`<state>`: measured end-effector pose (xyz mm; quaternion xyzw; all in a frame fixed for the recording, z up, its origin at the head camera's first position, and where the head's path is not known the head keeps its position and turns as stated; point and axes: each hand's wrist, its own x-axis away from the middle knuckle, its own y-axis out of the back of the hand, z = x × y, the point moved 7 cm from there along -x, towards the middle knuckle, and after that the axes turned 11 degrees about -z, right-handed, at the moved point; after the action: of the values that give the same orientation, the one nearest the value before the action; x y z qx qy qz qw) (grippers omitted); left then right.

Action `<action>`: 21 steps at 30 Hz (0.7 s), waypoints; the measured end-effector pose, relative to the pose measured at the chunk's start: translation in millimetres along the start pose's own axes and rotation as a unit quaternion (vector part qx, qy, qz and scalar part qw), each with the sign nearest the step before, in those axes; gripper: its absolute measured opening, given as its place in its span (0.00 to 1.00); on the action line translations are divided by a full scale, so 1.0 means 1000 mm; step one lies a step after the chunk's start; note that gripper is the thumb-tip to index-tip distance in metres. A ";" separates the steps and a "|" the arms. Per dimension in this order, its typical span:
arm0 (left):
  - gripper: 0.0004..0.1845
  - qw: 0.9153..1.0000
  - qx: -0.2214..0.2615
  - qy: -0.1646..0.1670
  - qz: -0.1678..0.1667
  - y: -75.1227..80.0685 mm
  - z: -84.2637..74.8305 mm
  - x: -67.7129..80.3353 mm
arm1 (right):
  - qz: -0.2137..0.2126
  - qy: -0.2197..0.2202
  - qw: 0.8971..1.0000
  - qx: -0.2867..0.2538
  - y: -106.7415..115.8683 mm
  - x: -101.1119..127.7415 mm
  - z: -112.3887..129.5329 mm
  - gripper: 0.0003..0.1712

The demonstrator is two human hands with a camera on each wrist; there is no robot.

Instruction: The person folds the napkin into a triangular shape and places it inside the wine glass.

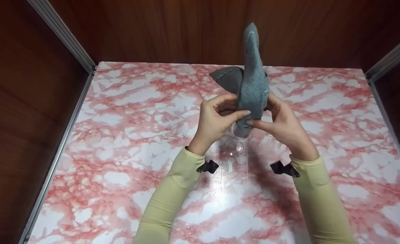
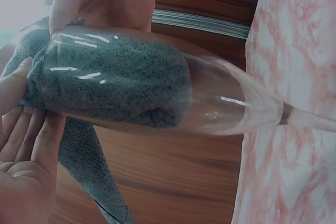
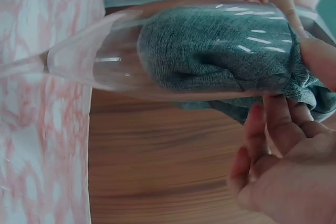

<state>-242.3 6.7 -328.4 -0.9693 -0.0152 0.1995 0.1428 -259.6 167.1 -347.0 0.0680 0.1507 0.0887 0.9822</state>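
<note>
A grey-green cloth napkin point(image 1: 252, 81) rises from the mouth of a clear champagne flute point(image 1: 241, 132), with one pointed flap leaning out to the left. Through the glass in the left wrist view, the bunched lower part of the napkin point(image 2: 121, 80) fills the upper bowl; the tapering bottom point(image 3: 113, 59) holds no cloth. My left hand point(image 1: 215, 117) grips the napkin at the rim from the left, its thumb across the front. From the right, my right hand point(image 1: 289, 127) pinches the same spot, thumb near the rim. Fingers behind the cloth are partly hidden in the head view.
The flute's round foot point(image 1: 233, 147) is on a red-and-white marbled table point(image 1: 118, 189). Brown wooden panels point(image 1: 172, 30) enclose the back and sides, with metal strips point(image 1: 71, 37) at the corners. Black camera mounts point(image 1: 208, 166) sit on both sleeves.
</note>
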 end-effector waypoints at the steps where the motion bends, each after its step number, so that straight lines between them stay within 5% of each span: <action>1: 0.15 1.000 -0.002 0.002 -0.003 0.001 0.000 0.000 | 0.000 0.003 1.000 -0.018 -0.001 0.001 -0.001 0.34; 12: 0.15 1.000 -0.009 0.011 -0.014 0.002 0.000 0.001 | -0.049 0.021 0.989 -0.135 0.001 0.006 0.002 0.28; 21: 0.17 1.000 -0.028 -0.006 -0.010 0.003 -0.002 0.003 | -0.077 0.024 0.986 -0.148 -0.002 0.008 0.000 0.26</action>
<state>-239.2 3.9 -328.9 -0.9715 -0.0312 0.2038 0.1170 -251.7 166.9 -350.0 -0.0922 0.1646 0.0355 0.9814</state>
